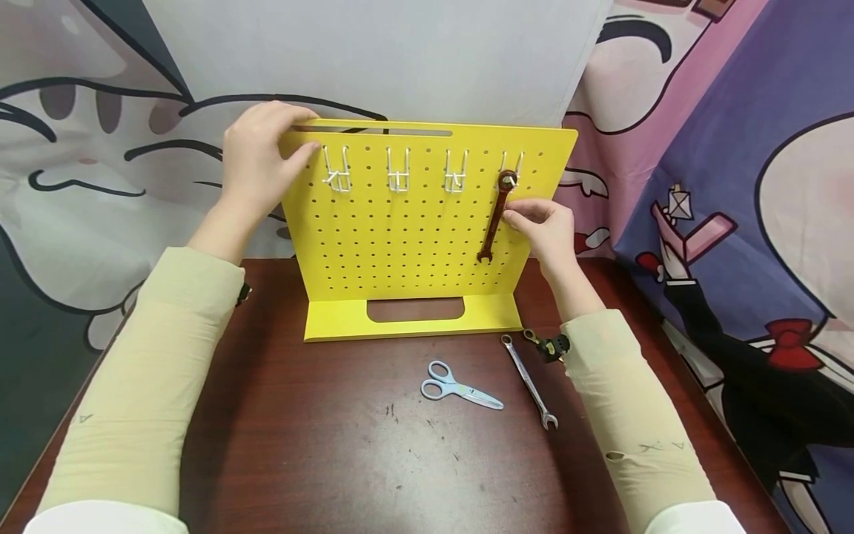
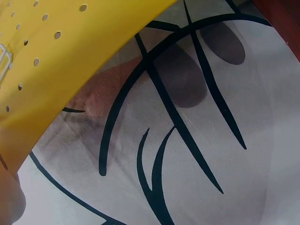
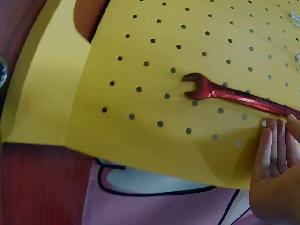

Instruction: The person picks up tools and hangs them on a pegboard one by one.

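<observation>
A yellow pegboard (image 1: 400, 222) stands upright on the table, with several white wire hooks along its upper part. My left hand (image 1: 263, 152) grips its top left corner, thumb in front and fingers over the top edge. On the rightmost hook (image 1: 512, 178) hangs a red combination wrench (image 1: 496, 222), ring end up, open end slanting down to the left. My right hand (image 1: 547, 226) pinches the wrench's shaft from the right, just below the ring. In the right wrist view the thumb overlaps the red shaft (image 3: 248, 99), and the other fingers (image 3: 265, 152) lie close to the board.
Light blue scissors (image 1: 460, 386) lie on the dark wooden table (image 1: 320, 430) before the board. To their right lies a silver combination wrench (image 1: 529, 382), with a small ring end (image 1: 529, 335) showing by the right sleeve. Printed cloth (image 1: 720, 185) hangs behind and at the sides.
</observation>
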A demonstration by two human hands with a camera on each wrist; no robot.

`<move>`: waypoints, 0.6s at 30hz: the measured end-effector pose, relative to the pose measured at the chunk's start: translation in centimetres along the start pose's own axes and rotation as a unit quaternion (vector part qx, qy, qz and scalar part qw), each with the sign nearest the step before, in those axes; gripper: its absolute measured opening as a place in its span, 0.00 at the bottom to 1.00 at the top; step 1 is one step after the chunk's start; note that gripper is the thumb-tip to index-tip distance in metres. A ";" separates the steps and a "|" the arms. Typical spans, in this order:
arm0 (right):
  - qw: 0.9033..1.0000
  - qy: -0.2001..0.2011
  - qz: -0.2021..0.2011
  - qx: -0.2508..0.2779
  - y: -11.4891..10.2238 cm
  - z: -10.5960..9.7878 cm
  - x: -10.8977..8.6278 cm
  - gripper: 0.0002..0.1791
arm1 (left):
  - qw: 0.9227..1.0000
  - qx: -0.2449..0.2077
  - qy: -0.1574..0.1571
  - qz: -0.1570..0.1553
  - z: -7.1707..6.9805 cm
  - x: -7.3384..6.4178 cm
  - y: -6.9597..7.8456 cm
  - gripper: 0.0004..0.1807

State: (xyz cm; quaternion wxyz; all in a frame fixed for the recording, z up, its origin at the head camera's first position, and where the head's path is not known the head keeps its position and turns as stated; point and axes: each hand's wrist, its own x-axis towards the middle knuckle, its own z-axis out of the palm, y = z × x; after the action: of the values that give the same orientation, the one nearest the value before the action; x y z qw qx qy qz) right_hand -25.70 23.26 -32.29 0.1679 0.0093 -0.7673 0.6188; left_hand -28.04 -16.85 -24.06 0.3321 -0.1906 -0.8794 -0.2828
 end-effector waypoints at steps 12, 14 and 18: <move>0.997 -0.037 0.016 -0.064 1.7 -2.9 -2.4 0.17 | 1.000 0.003 -0.005 0.000 0.0 0.1 -0.1 0.17; 0.996 -0.048 0.018 -0.070 2.0 -3.5 -3.0 0.17 | 1.000 0.004 -0.005 0.001 0.1 0.1 -0.1 0.17; 0.994 -0.067 0.025 -0.087 2.5 -4.7 -4.1 0.18 | 1.000 0.004 -0.004 0.001 0.1 0.0 -0.2 0.17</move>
State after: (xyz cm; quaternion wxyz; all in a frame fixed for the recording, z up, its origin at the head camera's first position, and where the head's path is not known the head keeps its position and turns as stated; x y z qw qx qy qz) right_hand -21.25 27.49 -34.94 0.1002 0.0168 -0.8279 0.5516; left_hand -28.22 -16.94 -24.19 0.3300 -0.1914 -0.8815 -0.2783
